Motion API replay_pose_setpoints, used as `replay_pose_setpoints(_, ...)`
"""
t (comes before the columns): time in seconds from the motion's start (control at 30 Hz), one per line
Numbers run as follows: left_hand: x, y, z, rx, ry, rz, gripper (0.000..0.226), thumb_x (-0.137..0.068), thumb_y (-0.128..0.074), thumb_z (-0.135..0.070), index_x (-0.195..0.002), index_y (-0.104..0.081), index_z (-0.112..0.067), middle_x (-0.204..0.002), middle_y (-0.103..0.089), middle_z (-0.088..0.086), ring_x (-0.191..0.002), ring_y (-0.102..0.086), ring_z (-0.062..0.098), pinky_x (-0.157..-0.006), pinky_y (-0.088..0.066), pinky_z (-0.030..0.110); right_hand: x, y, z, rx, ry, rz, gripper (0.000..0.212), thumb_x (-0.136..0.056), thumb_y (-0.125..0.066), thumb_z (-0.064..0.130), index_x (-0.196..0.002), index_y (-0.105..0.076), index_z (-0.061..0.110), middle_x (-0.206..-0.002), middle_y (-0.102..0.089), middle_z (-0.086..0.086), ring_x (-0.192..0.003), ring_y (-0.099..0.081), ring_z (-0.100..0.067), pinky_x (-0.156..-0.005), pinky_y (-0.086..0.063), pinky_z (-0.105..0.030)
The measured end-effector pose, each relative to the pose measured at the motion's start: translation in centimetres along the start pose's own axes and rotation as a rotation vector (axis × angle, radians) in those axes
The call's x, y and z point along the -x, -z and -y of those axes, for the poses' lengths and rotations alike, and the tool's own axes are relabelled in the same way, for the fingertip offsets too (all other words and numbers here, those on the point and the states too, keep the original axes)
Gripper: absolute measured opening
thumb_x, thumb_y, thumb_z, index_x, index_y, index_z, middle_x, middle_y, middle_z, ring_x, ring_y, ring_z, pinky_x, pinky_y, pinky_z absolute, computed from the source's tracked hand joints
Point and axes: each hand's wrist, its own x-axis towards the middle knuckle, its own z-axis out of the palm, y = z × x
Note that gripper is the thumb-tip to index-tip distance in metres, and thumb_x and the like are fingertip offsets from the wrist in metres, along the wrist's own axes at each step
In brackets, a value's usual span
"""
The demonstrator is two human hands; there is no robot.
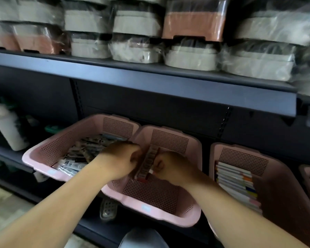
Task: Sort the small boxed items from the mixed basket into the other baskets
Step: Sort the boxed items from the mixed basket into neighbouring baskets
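Both hands are on it: left hand (120,158) and right hand (172,165) curl round a row of boxes (148,161), pinching it between them. It runs lengthways away from the person, with the middle basket (150,210) directly beneath.

I see jumbled boxes (86,151) in the left basket (43,167), the middle basket (150,210) just beside it, and rowed boxes (236,185) in the right basket (284,185).

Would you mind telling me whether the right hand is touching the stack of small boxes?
Touching: the head view shows the right hand pinching the stack of small boxes with curled fingers, no gap between them.
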Motion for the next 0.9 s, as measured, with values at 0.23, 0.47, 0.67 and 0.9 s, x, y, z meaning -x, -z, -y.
replay_pose_setpoints(0.23,0.4,-1.8,2.3,0.127,0.020,-0.015,0.020,-0.097,-0.052,-0.022,-0.100,-0.070,-0.032,-0.097,-0.070,-0.009,-0.090,-0.064,0.012,-0.083,-0.054,0.035,-1.5,-3.5,2.5,0.148,-0.013,0.126,0.016,-0.087,-0.068,0.018,-0.101,-0.070,0.022,-0.098,-0.068,-0.001,-0.088,-0.062,-0.021,-0.071,-0.046,-0.028)
replay_pose_setpoints(0.47,0.4,-2.2,2.6,0.161,0.015,-0.034,0.026,-0.095,-0.054,-0.021,-0.107,-0.071,-0.037,-0.103,-0.070,-0.015,-0.096,-0.064,0.008,-0.079,-0.046,0.022,-2.0,-4.9,2.6,0.183,-0.033,0.082,0.034,-0.087,-0.072,0.040,-0.118,-0.061,0.027,-0.116,-0.066,-0.001,-0.108,-0.063,-0.024,-0.079,-0.045,-0.029)
replay_pose_setpoints(0.67,0.6,-2.4,2.7,0.164,0.005,-0.056,0.027,-0.095,-0.056,-0.022,-0.111,-0.072,-0.037,-0.110,-0.071,-0.014,-0.101,-0.064,0.008,-0.084,-0.048,0.022,-2.1,-5.2,2.1,0.221,-0.068,0.115,0.036,-0.088,-0.072,0.035,-0.120,-0.063,0.022,-0.109,-0.065,0.000,-0.102,-0.063,-0.022,-0.075,-0.042,-0.029)
replay_pose_setpoints(0.9,0.6,-2.5,2.7,0.163,-0.007,-0.060,0.027,-0.094,-0.057,-0.023,-0.111,-0.073,-0.036,-0.112,-0.071,-0.014,-0.103,-0.064,0.008,-0.090,-0.051,0.026,-2.8,-6.5,2.1,0.248,-0.090,0.093,0.027,-0.093,-0.066,0.037,-0.113,-0.066,0.019,-0.104,-0.067,-0.004,-0.097,-0.064,-0.025,-0.071,-0.040,-0.029)
